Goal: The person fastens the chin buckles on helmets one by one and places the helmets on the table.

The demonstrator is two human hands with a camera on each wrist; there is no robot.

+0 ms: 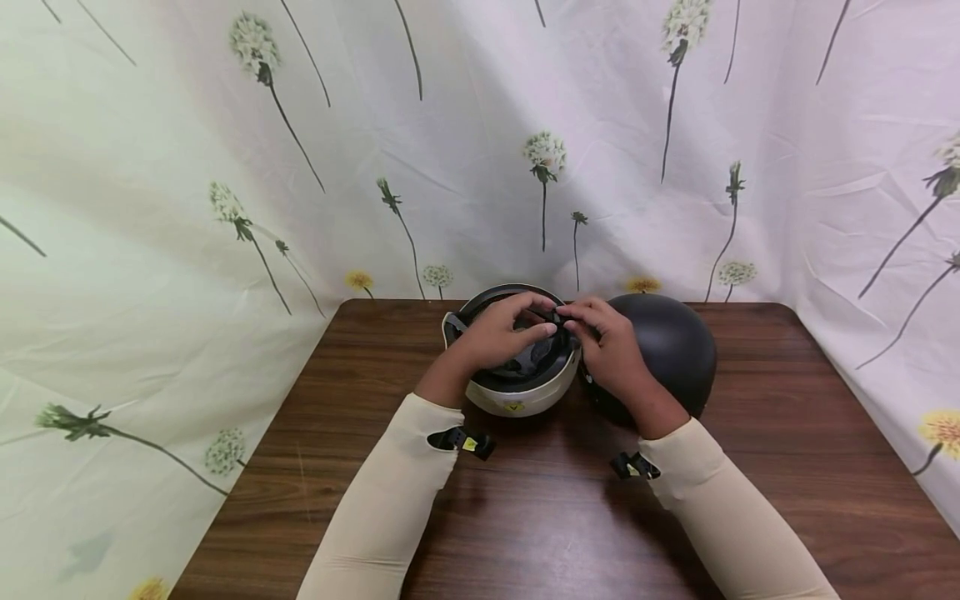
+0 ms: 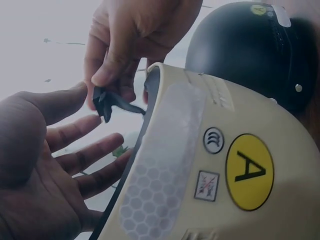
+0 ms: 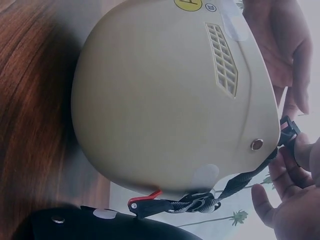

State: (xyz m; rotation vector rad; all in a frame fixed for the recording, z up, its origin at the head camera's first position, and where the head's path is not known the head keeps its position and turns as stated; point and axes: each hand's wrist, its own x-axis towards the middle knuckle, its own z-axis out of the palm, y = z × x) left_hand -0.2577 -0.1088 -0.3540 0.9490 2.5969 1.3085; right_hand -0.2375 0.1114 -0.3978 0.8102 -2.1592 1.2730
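A cream helmet lies upside down on the table, its black padded inside facing up. At its right rim, my right hand pinches a small black plastic piece on a short dark band, between thumb and fingers. My left hand is over the helmet's opening; in the left wrist view its fingers are spread, with thumb and forefinger close beside the black piece. Whether they touch it is hard to tell. From the helmet's side hangs a black chin strap with a red-tabbed buckle.
A matte black helmet stands dome up just right of the cream one, very close to it. Both are on a brown wood-grain table near its back edge. A white flowered curtain hangs behind.
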